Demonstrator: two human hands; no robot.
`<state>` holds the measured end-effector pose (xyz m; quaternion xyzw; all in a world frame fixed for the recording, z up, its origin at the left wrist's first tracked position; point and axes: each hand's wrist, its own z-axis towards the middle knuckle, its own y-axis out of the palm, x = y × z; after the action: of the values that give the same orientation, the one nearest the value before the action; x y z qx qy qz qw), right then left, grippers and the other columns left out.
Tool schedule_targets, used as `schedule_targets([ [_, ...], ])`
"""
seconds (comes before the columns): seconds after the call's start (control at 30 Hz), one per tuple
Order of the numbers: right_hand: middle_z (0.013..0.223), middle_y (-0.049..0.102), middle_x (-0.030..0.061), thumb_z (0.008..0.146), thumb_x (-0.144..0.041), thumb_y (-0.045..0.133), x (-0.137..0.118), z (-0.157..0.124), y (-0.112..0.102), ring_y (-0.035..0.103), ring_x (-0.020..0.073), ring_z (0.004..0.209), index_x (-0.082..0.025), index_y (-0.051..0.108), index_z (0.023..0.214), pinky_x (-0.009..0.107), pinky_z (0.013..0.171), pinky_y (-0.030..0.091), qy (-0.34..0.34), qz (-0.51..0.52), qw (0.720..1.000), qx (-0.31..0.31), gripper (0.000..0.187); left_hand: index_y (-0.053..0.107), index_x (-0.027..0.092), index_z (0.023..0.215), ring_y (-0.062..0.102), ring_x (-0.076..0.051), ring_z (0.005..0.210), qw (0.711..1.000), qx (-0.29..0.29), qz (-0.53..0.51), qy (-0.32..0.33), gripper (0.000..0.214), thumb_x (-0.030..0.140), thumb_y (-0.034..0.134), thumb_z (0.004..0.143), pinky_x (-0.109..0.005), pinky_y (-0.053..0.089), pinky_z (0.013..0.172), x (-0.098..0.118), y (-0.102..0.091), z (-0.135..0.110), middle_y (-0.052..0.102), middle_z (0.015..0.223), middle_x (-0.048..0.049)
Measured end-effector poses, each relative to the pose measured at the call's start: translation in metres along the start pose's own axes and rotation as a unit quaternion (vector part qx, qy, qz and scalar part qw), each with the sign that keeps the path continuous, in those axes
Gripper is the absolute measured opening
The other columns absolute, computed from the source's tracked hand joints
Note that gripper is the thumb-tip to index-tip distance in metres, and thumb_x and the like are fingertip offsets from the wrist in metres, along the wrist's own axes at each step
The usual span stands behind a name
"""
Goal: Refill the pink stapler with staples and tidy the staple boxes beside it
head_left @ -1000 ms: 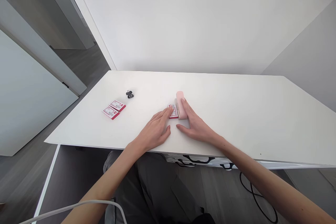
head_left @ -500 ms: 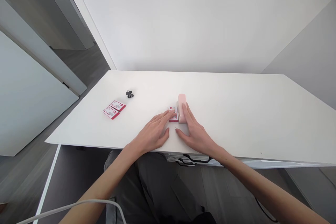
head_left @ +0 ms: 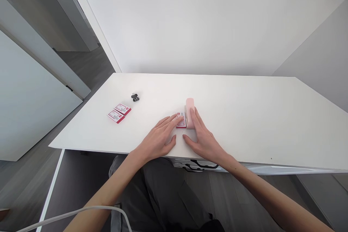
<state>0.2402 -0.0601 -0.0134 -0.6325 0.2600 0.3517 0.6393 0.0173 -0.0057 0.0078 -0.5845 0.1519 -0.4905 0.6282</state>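
Note:
A pink stapler [head_left: 190, 104] lies lengthwise, pointing away from me, near the front middle of the white desk. Close along its left side is a small red-and-white box [head_left: 181, 125], partly covered by fingers. My left hand [head_left: 160, 137] is open and flat, its fingertips resting on that box and its thumb spread away. On the other side, my right hand [head_left: 203, 136] lays its straight fingers against the stapler's right side. Its thumb is apart on the desktop, so the hand is open too.
Two similar red-and-white boxes, a nearer box [head_left: 116, 116] and a farther box [head_left: 123, 108], lie together on the left of the desk [head_left: 244, 116]. Beyond them sits a small black object [head_left: 135, 97]. A white cable [head_left: 89, 208] crosses my left forearm.
The small box now sits slightly nearer to me beside the stapler, with my left fingertips still on it. The whole view has shifted a little; my right hand keeps its place at the stapler.

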Motion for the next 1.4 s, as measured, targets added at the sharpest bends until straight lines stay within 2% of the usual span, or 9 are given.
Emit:
schedule_targets([
  [0.07, 0.184, -0.004, 0.0018, 0.1, -0.04, 0.059, 0.004, -0.002, -0.002, 0.009, 0.0347, 0.169, -0.036, -0.007, 0.174, 0.065, 0.131, 0.031, -0.02, 0.016, 1.0, 0.013, 0.1, 0.03, 0.028, 0.168, 0.033, -0.026, 0.163, 1.0, 0.02, 0.018, -0.004, 0.065, 0.027, 0.047, 0.106, -0.053, 0.034, 0.133, -0.005, -0.002, -0.003, 0.043, 0.171, -0.007],
  [0.13, 0.184, 0.0, 0.0015, 0.102, -0.043, 0.06, 0.011, -0.006, -0.008, 0.015, 0.0334, 0.168, -0.039, -0.006, 0.174, 0.061, 0.132, 0.032, -0.037, 0.048, 0.998, 0.026, 0.099, 0.036, 0.029, 0.165, 0.035, -0.028, 0.162, 0.996, 0.065, 0.049, -0.029, 0.061, 0.031, 0.049, 0.106, -0.054, 0.033, 0.133, -0.016, -0.008, -0.01, 0.049, 0.167, -0.0073],
  [0.3, 0.183, 0.01, 0.005, 0.102, -0.053, 0.063, 0.038, -0.025, -0.036, 0.04, 0.0371, 0.159, -0.045, 0.0, 0.173, 0.061, 0.127, 0.041, 0.0, 0.097, 0.993, 0.072, 0.096, 0.049, 0.024, 0.153, 0.039, -0.037, 0.157, 0.942, 0.201, 0.165, -0.212, 0.057, 0.046, 0.057, 0.101, -0.063, 0.029, 0.129, -0.063, -0.039, -0.043, 0.055, 0.157, -0.015],
  [0.43, 0.181, 0.023, 0.0078, 0.102, -0.055, 0.064, 0.053, -0.039, -0.053, 0.043, 0.038, 0.157, -0.044, 0.008, 0.173, 0.063, 0.122, 0.046, 0.038, 0.114, 0.984, 0.13, 0.091, 0.046, 0.014, 0.154, 0.037, -0.046, 0.153, 0.884, 0.227, 0.183, -0.366, 0.083, 0.061, 0.068, 0.089, -0.067, 0.03, 0.126, -0.094, -0.064, -0.063, 0.05, 0.158, -0.0249],
  [0.53, 0.178, 0.031, 0.0093, 0.102, -0.057, 0.063, 0.055, -0.043, -0.054, 0.046, 0.038, 0.155, -0.042, 0.016, 0.173, 0.062, 0.12, 0.05, 0.057, 0.112, 0.981, 0.15, 0.086, 0.041, 0.016, 0.156, 0.043, -0.048, 0.148, 0.87, 0.216, 0.158, -0.414, 0.093, 0.068, 0.07, 0.085, -0.068, 0.032, 0.123, -0.102, -0.072, -0.066, 0.055, 0.153, -0.023],
  [0.9, 0.169, 0.046, 0.0119, 0.103, -0.055, 0.061, 0.049, -0.044, -0.051, 0.061, 0.0376, 0.141, -0.039, 0.026, 0.171, 0.059, 0.109, 0.058, 0.068, 0.065, 0.984, 0.152, 0.079, 0.04, 0.023, 0.157, 0.056, -0.043, 0.136, 0.869, 0.234, 0.106, -0.422, 0.089, 0.067, 0.072, 0.086, -0.06, 0.047, 0.112, -0.098, -0.073, -0.059, 0.066, 0.145, -0.0152],
  [1.03, 0.167, 0.049, 0.0112, 0.102, -0.054, 0.061, 0.047, -0.044, -0.052, 0.061, 0.0371, 0.14, -0.039, 0.027, 0.17, 0.06, 0.11, 0.057, 0.073, 0.056, 0.985, 0.149, 0.078, 0.041, 0.025, 0.157, 0.06, -0.035, 0.134, 0.906, 0.238, 0.066, -0.344, 0.083, 0.061, 0.072, 0.089, -0.052, 0.051, 0.11, -0.073, -0.069, -0.042, 0.066, 0.146, -0.0121],
  [1.2, 0.163, 0.054, 0.0118, 0.101, -0.053, 0.061, 0.042, -0.044, -0.053, 0.061, 0.0372, 0.14, -0.038, 0.032, 0.168, 0.058, 0.104, 0.06, 0.086, 0.045, 0.985, 0.144, 0.075, 0.038, 0.028, 0.159, 0.059, -0.032, 0.138, 0.972, 0.121, -0.022, -0.202, 0.083, 0.059, 0.074, 0.09, -0.049, 0.049, 0.114, -0.033, -0.056, 0.003, 0.065, 0.147, -0.0099],
  [1.4, 0.159, 0.057, 0.0129, 0.101, -0.051, 0.061, 0.039, -0.042, -0.053, 0.062, 0.0359, 0.138, -0.034, 0.037, 0.166, 0.055, 0.102, 0.061, 0.073, 0.036, 0.986, 0.144, 0.071, 0.035, 0.032, 0.162, 0.056, -0.032, 0.139, 0.988, 0.01, -0.074, -0.135, 0.083, 0.055, 0.073, 0.093, -0.049, 0.048, 0.114, -0.02, -0.04, 0.041, 0.063, 0.15, -0.0069],
])
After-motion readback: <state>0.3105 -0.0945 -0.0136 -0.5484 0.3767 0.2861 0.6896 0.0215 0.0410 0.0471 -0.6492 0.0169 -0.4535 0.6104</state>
